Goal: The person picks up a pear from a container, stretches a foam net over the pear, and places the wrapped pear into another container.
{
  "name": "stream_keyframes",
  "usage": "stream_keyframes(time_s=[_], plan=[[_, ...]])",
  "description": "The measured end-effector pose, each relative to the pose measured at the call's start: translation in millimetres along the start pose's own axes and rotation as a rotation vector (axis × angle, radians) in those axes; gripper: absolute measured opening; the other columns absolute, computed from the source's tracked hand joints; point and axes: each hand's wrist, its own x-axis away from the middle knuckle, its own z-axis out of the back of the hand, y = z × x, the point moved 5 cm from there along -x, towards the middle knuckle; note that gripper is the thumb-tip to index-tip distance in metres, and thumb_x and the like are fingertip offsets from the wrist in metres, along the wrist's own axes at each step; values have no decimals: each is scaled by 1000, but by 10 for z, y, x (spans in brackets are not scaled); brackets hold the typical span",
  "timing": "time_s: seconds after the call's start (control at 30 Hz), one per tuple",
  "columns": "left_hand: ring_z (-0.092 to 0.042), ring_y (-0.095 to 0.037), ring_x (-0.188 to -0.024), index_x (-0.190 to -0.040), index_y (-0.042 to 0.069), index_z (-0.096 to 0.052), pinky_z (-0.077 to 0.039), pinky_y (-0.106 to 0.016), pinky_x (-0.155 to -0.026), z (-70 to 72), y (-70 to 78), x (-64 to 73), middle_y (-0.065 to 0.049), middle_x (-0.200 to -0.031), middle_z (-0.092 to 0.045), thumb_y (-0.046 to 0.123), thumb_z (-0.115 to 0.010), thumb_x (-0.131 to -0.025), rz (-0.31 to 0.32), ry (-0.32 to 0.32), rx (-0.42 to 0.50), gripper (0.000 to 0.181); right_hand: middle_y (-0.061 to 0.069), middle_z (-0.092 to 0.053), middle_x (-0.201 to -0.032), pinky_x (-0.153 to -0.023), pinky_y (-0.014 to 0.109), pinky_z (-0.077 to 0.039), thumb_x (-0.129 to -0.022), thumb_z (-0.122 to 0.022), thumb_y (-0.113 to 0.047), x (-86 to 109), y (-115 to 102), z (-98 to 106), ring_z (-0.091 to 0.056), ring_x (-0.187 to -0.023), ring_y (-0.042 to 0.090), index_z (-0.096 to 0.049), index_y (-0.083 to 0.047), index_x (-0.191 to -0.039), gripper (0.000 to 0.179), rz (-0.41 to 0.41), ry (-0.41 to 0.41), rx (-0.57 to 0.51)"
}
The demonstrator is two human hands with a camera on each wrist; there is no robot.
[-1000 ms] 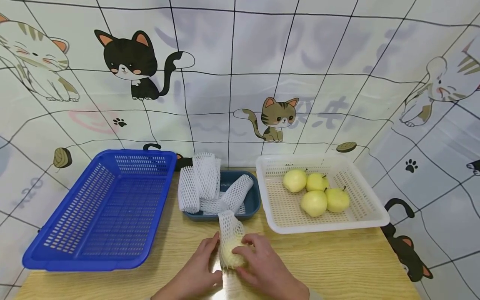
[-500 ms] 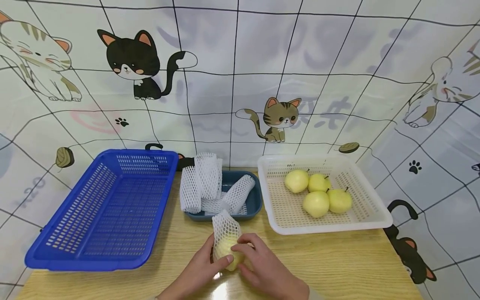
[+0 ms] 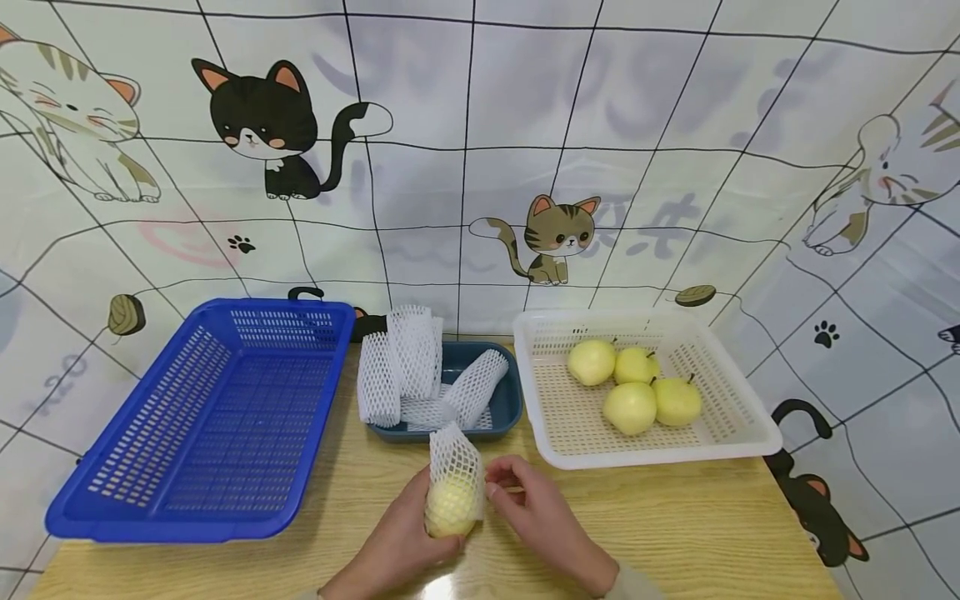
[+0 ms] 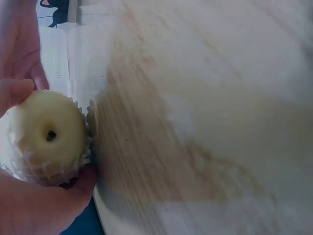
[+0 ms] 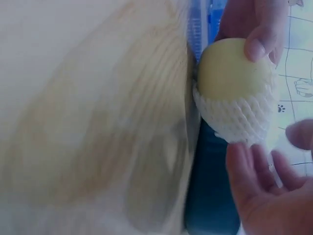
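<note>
My left hand [image 3: 408, 533] grips a pale yellow-green apple [image 3: 450, 508] over the front of the table, its thumb pressing the bare end. A white foam net sleeve [image 3: 453, 454] covers much of the apple, and its loose end stands up toward the far side. In the left wrist view the uncovered end of the apple [image 4: 46, 122] shows a dark spot in a hollow. My right hand [image 3: 536, 512] is just right of the sleeve, fingers loosely bent. In the right wrist view its fingertips [image 5: 238, 149] reach the sleeve's edge while the thumb stands apart from them.
A dark teal tray [image 3: 512, 392] with several foam net sleeves [image 3: 412, 354] stands behind my hands. To its right, a white basket [image 3: 585, 458] holds several apples [image 3: 630, 408]. A blue basket [image 3: 247, 442] sits left on the wooden table [image 3: 675, 525], before a cat-patterned wall covering.
My left hand has taken hold of the apple and raised it more upright. My right hand has drawn back from it to the right, and the sleeve's near edge now hangs loose on that side.
</note>
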Motion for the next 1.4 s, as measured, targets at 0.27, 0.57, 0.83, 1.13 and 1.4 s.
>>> stream_keyframes(time_s=[0.27,0.57,0.83,1.13,1.4], plan=[[-60,-15,-108,-147,7,-48,-51,-34,-92,22,4,21,0,-126,-63,14,-87,-68,15,0,-18,88,9,-73,-113,-86,29,-57,-106,-60,-29,-149,117,-58,-70,-103,23,-65,3,-129,40,-126,57,-4],[-59,-16,-111,-147,5,-47,-50,-35,-94,7,10,23,-2,-129,-62,12,-85,-68,19,-9,-31,88,6,-72,-89,-73,26,-57,-101,-67,-19,-219,170,-68,-67,-83,16,-69,4,-102,23,-199,81,-133],[-59,-18,-108,-142,2,-50,-51,-36,-92,9,17,7,-4,-125,-62,13,-85,-66,21,12,-41,84,13,-65,-99,-71,32,-61,-100,-60,-7,-207,241,-48,-65,-82,14,-60,7,-99,14,-218,157,-232],[-59,-19,-114,-150,7,-45,-50,-36,-96,24,-25,18,-4,-134,-61,15,-84,-66,79,87,-28,93,5,-66,-90,-68,27,-59,-97,-64,-8,-85,217,-63,-66,-75,8,-62,0,-90,11,-181,29,-101],[-57,-21,-119,-158,12,-36,-47,-33,-99,1,-51,23,-8,-142,-58,14,-87,-71,109,94,106,101,12,-64,-119,-84,28,-58,-100,-68,-16,13,115,-85,-71,-102,22,-56,-5,-120,26,-26,49,-64]])
